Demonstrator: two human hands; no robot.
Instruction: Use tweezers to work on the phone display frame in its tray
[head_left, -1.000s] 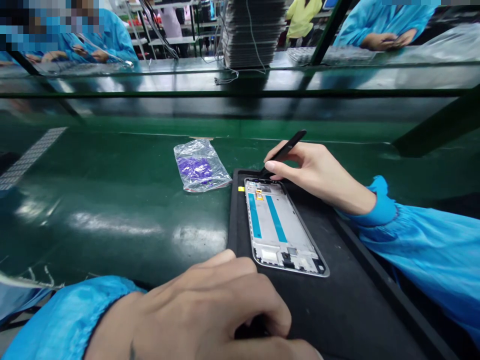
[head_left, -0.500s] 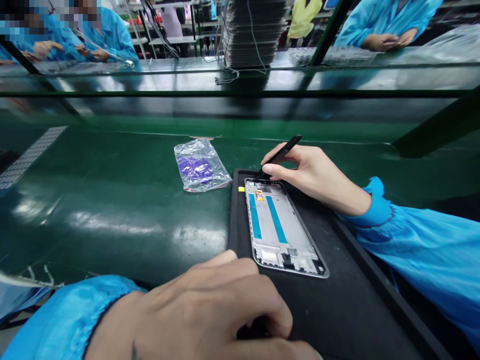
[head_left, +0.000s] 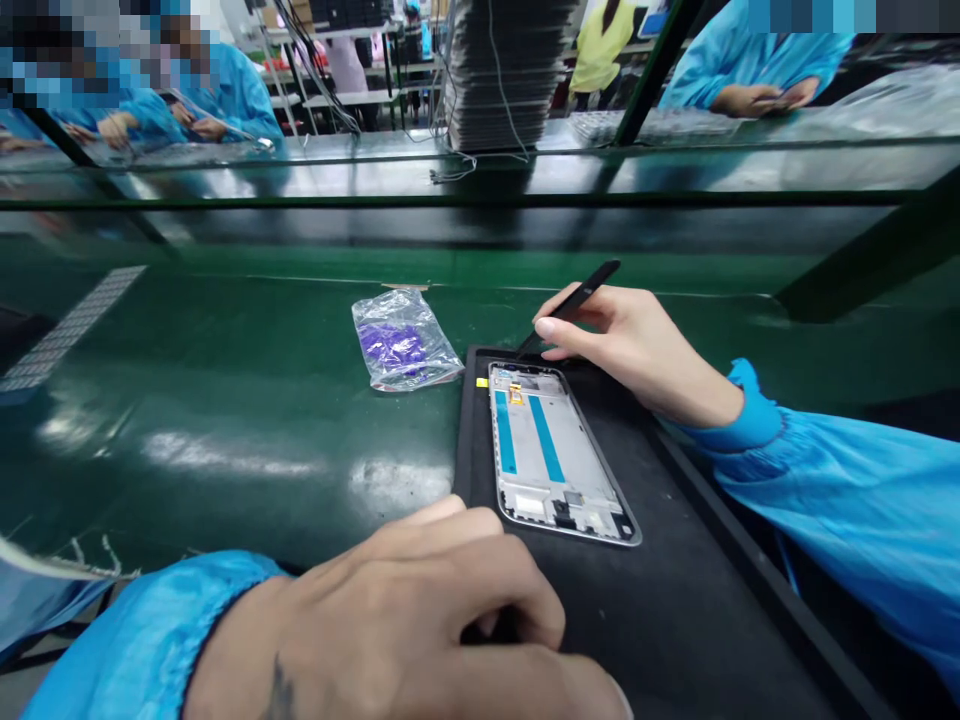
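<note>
A phone frame (head_left: 566,455) with two blue adhesive strips and a small orange flex cable lies in a black tray (head_left: 675,600). Past its far end, my right hand (head_left: 611,335) is closed on black tweezers (head_left: 589,287), whose tips point down at the tray's far edge. In the foreground my left hand (head_left: 405,600) is curled at the tray's near left, close to the phone frame's lower end but apart from it. Its fingertips are hidden, so I cannot make out what they hold, if anything.
A clear bag of purple pieces (head_left: 397,345) lies on the green bench (head_left: 247,400) left of the tray. A yellow tag (head_left: 482,383) is on the tray's rim. Behind the rail stands a tall stack of trays (head_left: 499,80). Co-workers in blue sleeves (head_left: 694,80) sit opposite.
My right hand and the tweezers have drawn slightly up and right, away from the phone frame's top end. The frame sits slightly further left in view. My left hand stays curled.
</note>
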